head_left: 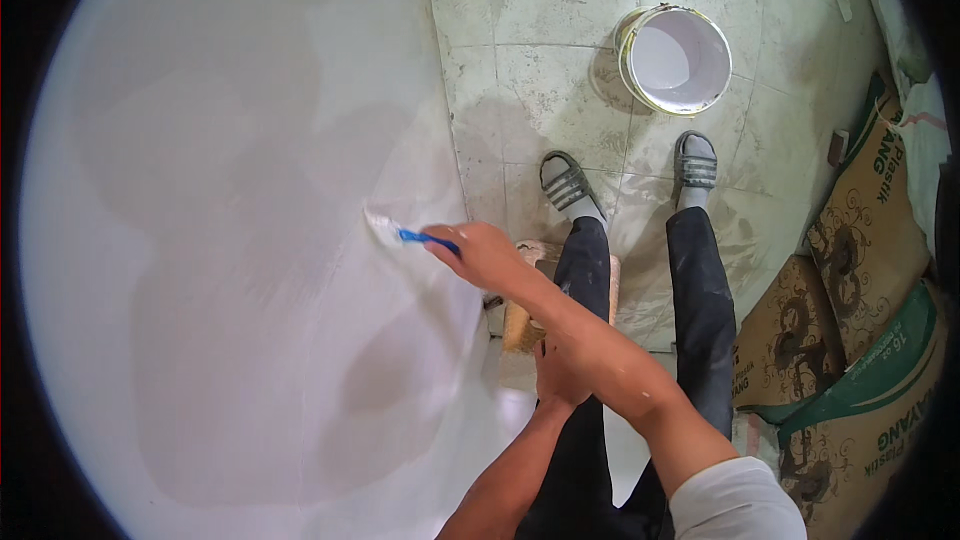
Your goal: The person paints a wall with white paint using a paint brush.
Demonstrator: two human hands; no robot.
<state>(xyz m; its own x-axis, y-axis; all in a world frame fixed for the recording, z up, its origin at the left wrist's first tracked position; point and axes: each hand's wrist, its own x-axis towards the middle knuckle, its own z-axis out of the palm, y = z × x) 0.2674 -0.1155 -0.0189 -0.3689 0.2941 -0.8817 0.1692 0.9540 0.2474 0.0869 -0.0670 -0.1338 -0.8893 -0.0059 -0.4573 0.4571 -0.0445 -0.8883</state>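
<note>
My right hand (470, 252) is closed round the blue handle of a paintbrush (425, 238). Its white-coated bristles touch the pale wall (250, 340) on the left. Below the right forearm, which crosses over it, my left hand (560, 375) is near my knee, its fingers mostly hidden. Close beside that hand is a worn, yellowish-pink, box-like thing (520, 330), partly covered by my arm and leg; its kind is unclear.
A round bucket (628, 60) with whitish liquid stands on the stained tile floor (560, 0), beyond my sandalled feet. Several brown and green printed sacks (870, 240) are piled on the right. A small dark block (838, 148) lies near them.
</note>
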